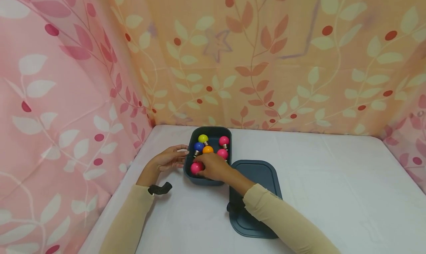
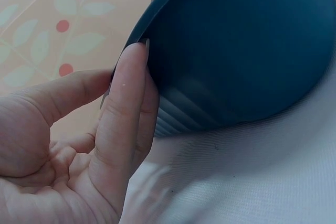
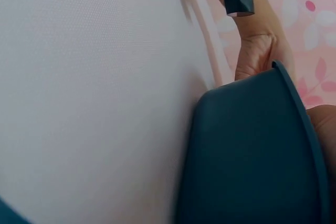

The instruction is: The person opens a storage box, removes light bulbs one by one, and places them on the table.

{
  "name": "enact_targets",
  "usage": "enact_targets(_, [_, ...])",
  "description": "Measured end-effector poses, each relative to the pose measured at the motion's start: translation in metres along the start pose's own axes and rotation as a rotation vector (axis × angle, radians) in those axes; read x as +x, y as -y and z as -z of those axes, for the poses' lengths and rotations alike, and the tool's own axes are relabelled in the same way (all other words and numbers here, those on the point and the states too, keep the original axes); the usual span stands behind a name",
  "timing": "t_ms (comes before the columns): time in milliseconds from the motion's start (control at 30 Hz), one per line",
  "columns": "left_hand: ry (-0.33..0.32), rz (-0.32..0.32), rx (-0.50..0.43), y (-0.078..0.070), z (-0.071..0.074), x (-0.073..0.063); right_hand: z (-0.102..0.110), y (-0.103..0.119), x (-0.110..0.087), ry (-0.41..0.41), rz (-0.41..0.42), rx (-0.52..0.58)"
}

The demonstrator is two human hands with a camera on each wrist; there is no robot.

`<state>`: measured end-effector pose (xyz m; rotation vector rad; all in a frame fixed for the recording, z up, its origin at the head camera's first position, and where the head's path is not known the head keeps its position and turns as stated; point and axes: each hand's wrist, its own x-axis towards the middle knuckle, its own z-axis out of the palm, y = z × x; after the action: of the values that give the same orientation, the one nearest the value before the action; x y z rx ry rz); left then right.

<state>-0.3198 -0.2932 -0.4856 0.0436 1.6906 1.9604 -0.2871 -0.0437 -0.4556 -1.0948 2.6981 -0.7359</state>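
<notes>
A dark blue-grey box [image 1: 190, 174] without its lid holds small round light bulbs with metal screw bases. Yellow [image 1: 203, 138], blue [image 1: 198, 147] and orange [image 1: 208, 149] bulbs lie toward the left and middle. Two pink bulbs, the far one [image 1: 224, 140] and the nearer one [image 1: 222, 153], lie along the right side. My right hand [image 1: 214, 167] reaches over the near end, finger and thumb around another pink bulb [image 1: 196, 168]; its base is hidden. With extended fingers, my left hand [image 1: 169, 158] touches the box's left rim; the left wrist view shows fingertips against the wall [image 2: 236, 51].
The dark lid [image 1: 256, 172] lies flat right of the box, partly beneath my right forearm. A white cloth [image 1: 332, 187] covers the table. Patterned fabric [image 1: 253, 61] hangs behind and at both sides. Black straps sit at both wrists.
</notes>
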Motion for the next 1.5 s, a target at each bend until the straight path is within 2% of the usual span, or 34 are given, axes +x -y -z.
enact_targets(333, [0.011, 0.005, -0.011, -0.002, 0.0, -0.002, 0.017, -0.005, -0.017, -0.05, 0.042, 0.005])
enact_targets(633, [-0.017, 0.019, 0.017, -0.002, 0.001, -0.001, 0.033, -0.013, -0.035, -0.116, 0.062, 0.023])
enact_targets(833, [-0.015, 0.017, 0.025, -0.001, 0.001, -0.002, 0.043, -0.02, -0.047, -0.195, 0.058, 0.046])
enact_targets(1100, [-0.009, 0.027, -0.004, -0.004, -0.001, -0.003, 0.055, -0.035, -0.063, -0.34, 0.065, 0.053])
enact_targets(1200, [-0.014, 0.026, 0.0, -0.004, 0.0, -0.003, 0.056, -0.044, -0.066, -0.38, 0.08, 0.089])
enact_targets(1367, [-0.038, 0.033, 0.024, -0.002, 0.001, -0.001, 0.061, -0.056, -0.071, -0.418, 0.107, 0.21])
enact_targets(1500, [-0.04, 0.036, 0.037, -0.002, 0.001, -0.001, 0.065, -0.065, -0.076, -0.448, 0.081, 0.261])
